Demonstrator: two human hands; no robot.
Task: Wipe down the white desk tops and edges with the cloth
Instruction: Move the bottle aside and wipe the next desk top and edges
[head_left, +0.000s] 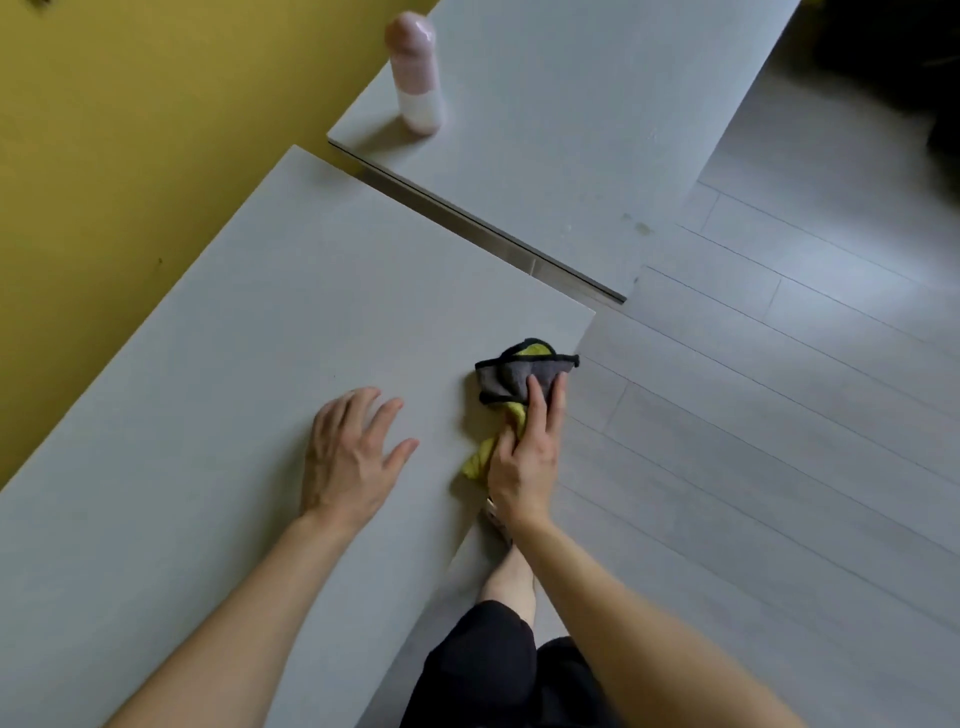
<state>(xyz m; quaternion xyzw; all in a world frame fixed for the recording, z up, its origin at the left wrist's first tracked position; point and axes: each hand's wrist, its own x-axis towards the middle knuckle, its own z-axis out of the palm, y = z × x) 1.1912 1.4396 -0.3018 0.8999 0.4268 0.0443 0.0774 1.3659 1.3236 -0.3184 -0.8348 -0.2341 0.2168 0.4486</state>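
My right hand presses the grey-and-yellow cloth onto the desk close to its right corner, fingers laid straight over it. My left hand rests spread on the desk top just beside it, not touching the cloth. A pink bottle stands upright on the far desk, near the yellow wall.

The right hand covered part of the cloth; the pink bottle on the far desk was blurred; the near desk ran past the left and bottom edges, and a dark shape at top right was too dim to identify
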